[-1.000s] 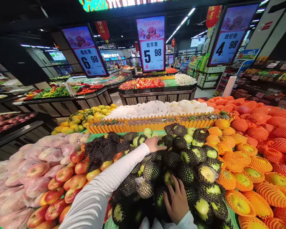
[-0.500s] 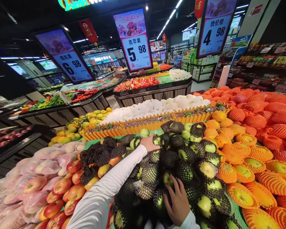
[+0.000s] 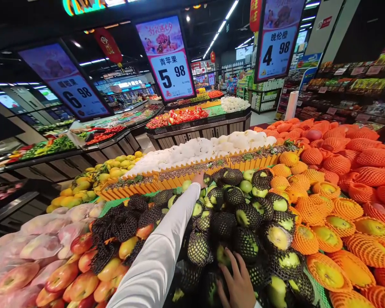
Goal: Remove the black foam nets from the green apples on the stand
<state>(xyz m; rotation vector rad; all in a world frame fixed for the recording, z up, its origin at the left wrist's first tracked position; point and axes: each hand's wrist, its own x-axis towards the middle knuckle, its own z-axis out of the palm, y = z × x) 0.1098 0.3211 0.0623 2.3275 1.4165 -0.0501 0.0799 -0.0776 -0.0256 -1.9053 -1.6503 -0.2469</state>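
Note:
My left hand [image 3: 199, 178] reaches to the far side of the green apple pile, close to the orange picket border. Its fingers curl around a green apple [image 3: 207, 179] in dark netting; they are partly hidden by the wrist and white sleeve. My right hand [image 3: 239, 280] lies low on the near part of the pile with its fingers spread. Its fingertips touch a netted green apple [image 3: 223, 255]. Around both hands are green apples, most in black foam nets, such as a netted apple [image 3: 200, 247] between my arms. A few bare ones, like a green apple [image 3: 245, 186], sit at the back.
Red-yellow apples [image 3: 83, 285] and a heap of black nets [image 3: 115, 229] lie left. Fruit in orange nets [image 3: 329, 268] fills the right. Behind the orange picket border [image 3: 179, 179] are white-wrapped fruits [image 3: 192, 149]. A price screen [image 3: 170, 64] hangs above.
My left hand has moved forward, away from me, toward the picket border with the netted apple. My right hand stays on the near apples. The view has shifted slightly to the right.

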